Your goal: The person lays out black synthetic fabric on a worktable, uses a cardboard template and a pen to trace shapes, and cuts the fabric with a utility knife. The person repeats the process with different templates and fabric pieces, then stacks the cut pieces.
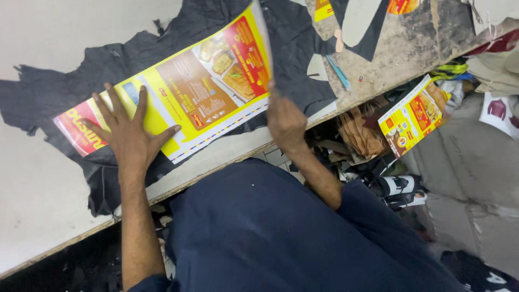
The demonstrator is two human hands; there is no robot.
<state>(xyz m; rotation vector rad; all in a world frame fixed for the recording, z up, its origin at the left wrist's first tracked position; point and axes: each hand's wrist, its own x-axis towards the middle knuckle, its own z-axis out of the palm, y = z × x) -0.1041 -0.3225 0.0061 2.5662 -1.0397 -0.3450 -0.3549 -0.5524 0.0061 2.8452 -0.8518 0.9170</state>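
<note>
The left hand lies flat, fingers spread, on the yellow printed sheet; the right hand pinches its lifted edge.

worktable: pale top, worn wooden edge | floor: grey, cluttered

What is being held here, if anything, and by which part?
The right hand lifts the yellow printed sheet by its right end; the left hand presses its left part flat.

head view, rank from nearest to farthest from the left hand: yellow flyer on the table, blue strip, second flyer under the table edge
1. Yellow flyer, under the left hand itself.
2. Blue strip, on the table to the right.
3. Second flyer, far right, below the table edge.
</note>
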